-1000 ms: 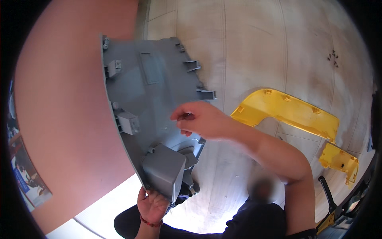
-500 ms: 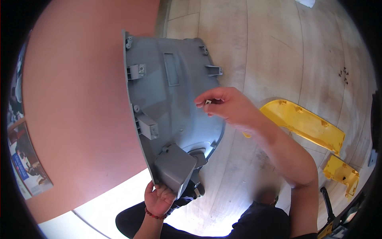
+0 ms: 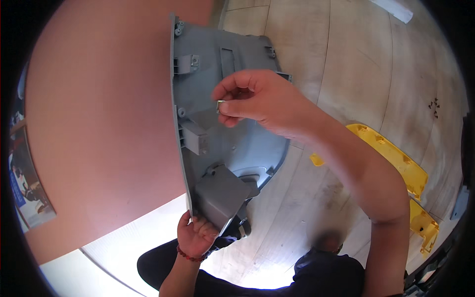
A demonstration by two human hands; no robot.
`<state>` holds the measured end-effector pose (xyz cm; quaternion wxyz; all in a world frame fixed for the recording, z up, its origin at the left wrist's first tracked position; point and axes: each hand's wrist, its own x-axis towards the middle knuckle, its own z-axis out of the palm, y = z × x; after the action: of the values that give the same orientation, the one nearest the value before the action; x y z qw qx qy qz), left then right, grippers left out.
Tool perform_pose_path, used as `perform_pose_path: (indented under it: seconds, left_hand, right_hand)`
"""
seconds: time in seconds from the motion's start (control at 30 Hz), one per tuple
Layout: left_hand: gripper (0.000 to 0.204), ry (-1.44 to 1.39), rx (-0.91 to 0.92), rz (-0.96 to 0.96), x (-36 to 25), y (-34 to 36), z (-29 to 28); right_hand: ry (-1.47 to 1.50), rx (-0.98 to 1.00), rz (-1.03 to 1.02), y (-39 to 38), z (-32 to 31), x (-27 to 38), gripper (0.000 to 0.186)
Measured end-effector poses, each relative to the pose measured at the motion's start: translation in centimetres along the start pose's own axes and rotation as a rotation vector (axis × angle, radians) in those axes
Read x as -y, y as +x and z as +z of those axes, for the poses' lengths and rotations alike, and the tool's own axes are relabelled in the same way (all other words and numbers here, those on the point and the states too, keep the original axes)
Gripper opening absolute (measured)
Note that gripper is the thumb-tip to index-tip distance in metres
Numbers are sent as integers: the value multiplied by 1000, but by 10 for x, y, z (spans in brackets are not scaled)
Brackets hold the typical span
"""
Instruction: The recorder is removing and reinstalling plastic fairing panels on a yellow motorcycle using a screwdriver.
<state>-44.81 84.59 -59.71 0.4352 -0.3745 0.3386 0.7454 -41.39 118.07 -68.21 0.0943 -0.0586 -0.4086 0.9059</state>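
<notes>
A large grey moulded plastic panel (image 3: 250, 141) stands tilted with its hollow inner side facing me. My left hand (image 3: 197, 237) grips its lower corner, fingers curled over the edge beside the box-shaped bulge (image 3: 222, 194). Between the thumb and fingers of my right hand (image 3: 252, 99) is a small metal clip (image 3: 220, 105), held in front of the panel's middle. To its left, along the panel's edge, are an upper mounting post (image 3: 188, 64) with a metal piece on it and a lower mounting post (image 3: 195, 138). My right hand hides part of the recessed rectangle.
A smooth reddish-brown surface (image 3: 104, 123) borders the panel on the left. On the wood-look floor (image 3: 292, 198) at right lie a long yellow plastic part (image 3: 391, 152), a smaller yellow piece (image 3: 422, 225) and several small dark screws (image 3: 434, 106). A white object (image 3: 393, 10) lies far right.
My right hand has moved left and up with the clip, closer to the panel's left-hand posts. My left hand keeps its hold on the corner. The whole view has shifted slightly.
</notes>
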Motion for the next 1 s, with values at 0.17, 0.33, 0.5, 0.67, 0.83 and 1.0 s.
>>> perform_pose_path:
  seconds: [0.17,0.33,0.5,0.67,0.83,1.0]
  left_hand:
    - [32,10,5,-14,-1,0,-1]
    - [32,26,18,-14,1,-1,0]
    - [32,44,7,2,-1,-1,-2]
    - [32,41,10,6,1,1,1]
    - [32,62,2,19,0,1,0]
    - [33,66,3,24,1,1,3]
  right_hand:
    - [56,137,-73,6,14,-9,19]
    - [117,182,-64,5,19,-17,17]
    - [86,173,-52,6,22,-13,17]
    - [37,165,-42,6,22,-11,16]
    - [-76,163,-61,6,23,-7,16]
    - [-191,185,-84,6,26,-7,17]
